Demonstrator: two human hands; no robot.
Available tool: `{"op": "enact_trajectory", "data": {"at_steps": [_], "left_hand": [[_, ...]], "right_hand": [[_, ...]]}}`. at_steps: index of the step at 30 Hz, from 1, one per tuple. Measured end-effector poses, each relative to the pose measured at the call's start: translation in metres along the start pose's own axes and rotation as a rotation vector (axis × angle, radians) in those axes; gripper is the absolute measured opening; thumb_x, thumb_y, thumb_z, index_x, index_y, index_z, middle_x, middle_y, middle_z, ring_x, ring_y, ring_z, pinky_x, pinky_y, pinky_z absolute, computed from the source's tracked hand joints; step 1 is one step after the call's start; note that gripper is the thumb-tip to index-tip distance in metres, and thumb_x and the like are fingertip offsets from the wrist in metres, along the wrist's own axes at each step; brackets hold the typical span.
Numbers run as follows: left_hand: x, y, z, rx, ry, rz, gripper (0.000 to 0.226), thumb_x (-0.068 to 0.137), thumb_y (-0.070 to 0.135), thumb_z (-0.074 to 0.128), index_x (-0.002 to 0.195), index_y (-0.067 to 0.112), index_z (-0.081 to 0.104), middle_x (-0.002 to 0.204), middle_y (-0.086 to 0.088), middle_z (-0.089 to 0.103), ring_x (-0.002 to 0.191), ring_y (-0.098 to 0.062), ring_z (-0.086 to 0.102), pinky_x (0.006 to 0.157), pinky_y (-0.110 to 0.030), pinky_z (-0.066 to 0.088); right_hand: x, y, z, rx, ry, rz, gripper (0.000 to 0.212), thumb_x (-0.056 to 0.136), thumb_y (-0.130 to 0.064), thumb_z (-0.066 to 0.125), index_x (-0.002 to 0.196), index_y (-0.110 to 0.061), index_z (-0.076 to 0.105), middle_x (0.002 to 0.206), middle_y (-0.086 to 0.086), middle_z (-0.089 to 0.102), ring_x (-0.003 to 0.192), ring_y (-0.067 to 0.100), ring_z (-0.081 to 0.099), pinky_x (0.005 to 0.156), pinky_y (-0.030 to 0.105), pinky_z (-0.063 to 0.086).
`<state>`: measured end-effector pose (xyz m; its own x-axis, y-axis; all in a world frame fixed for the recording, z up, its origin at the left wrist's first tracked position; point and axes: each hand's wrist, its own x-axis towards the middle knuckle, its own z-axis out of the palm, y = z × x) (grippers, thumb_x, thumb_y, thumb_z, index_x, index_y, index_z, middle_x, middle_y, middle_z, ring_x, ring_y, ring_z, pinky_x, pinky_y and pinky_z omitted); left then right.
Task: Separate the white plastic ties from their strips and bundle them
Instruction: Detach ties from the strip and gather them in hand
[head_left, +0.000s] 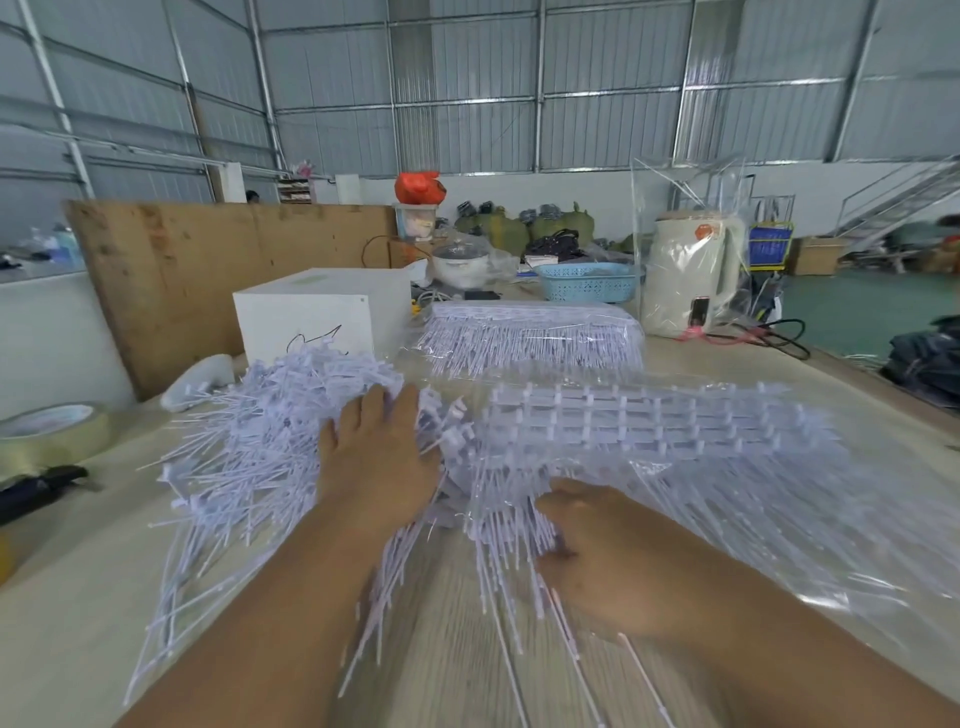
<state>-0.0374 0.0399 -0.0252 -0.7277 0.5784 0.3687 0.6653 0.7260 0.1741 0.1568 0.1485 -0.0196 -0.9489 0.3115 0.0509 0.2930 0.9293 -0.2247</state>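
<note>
bare table (78, 613) lies open at the near left and in the near middle. a loose heap of ties (260, 447) blocks the left middle, strips in clear wrap (675, 457) fill the right. farther off stand a white box (322, 317) and another wrapped stack (530, 332); a tape roll (52, 431) sits far left.

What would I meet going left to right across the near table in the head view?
Tape roll → loose pile of ties → left hand, flat on that pile → right hand, fingers curled into ties hanging from the stacked strips → stacked strips in clear plastic.
</note>
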Motion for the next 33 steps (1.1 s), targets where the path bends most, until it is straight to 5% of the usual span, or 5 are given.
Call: {"op": "enact_trajectory", "data": {"at_steps": [10,17,23,28,33], "left_hand": [[-0.015,0.023,-0.002,-0.124,0.016,0.077,0.08,0.08,0.041,0.054,0.15,0.032,0.017,0.16,0.002,0.001,0.146,-0.022,-0.004,0.116,-0.052,-0.008],[-0.005,0.012,0.009,-0.053,-0.012,0.093,0.048,0.101,0.036,0.03,0.147,0.043,0.02,0.162,0.006,-0.002,0.147,-0.023,-0.005,0.117,-0.056,-0.002],[-0.016,0.025,0.005,0.01,-0.046,0.14,0.074,0.093,0.033,0.041,0.153,0.033,-0.002,0.16,-0.003,-0.023,0.145,-0.029,-0.025,0.113,-0.051,-0.02],[-0.035,0.046,-0.012,-0.328,-0.083,0.513,0.051,0.097,0.041,0.045,0.146,0.029,0.034,0.149,0.005,0.031,0.142,-0.016,0.018,0.118,-0.035,0.014],[-0.04,0.052,-0.005,-0.246,-0.381,0.588,0.066,0.095,0.059,0.04,0.15,0.029,0.021,0.147,0.019,0.025,0.142,-0.003,0.008,0.103,-0.006,-0.007]], "right_hand": [[0.0,-0.005,-0.008,-0.023,0.118,0.05,0.024,0.094,-0.04,0.046,0.086,-0.018,0.046,0.089,-0.004,0.048,0.098,0.022,0.048,0.084,0.03,0.036],[0.02,0.013,0.009,-0.083,0.054,0.079,0.066,0.1,-0.056,0.031,0.152,-0.016,0.024,0.162,0.003,0.013,0.15,0.022,0.002,0.12,0.036,0.001],[0.026,0.018,0.015,-0.05,0.135,0.06,0.047,0.099,-0.051,0.034,0.124,-0.016,0.053,0.144,0.002,0.045,0.139,0.023,0.03,0.116,0.038,0.021],[0.026,0.016,0.003,-0.056,0.24,0.054,0.026,0.087,-0.013,0.049,0.11,-0.016,0.062,0.116,0.003,0.061,0.116,0.025,0.05,0.102,0.031,0.036],[0.024,0.016,-0.003,-0.128,0.223,0.157,0.032,0.082,-0.013,0.061,0.112,-0.019,0.068,0.121,0.006,0.058,0.122,0.025,0.047,0.102,0.031,0.041]]}}
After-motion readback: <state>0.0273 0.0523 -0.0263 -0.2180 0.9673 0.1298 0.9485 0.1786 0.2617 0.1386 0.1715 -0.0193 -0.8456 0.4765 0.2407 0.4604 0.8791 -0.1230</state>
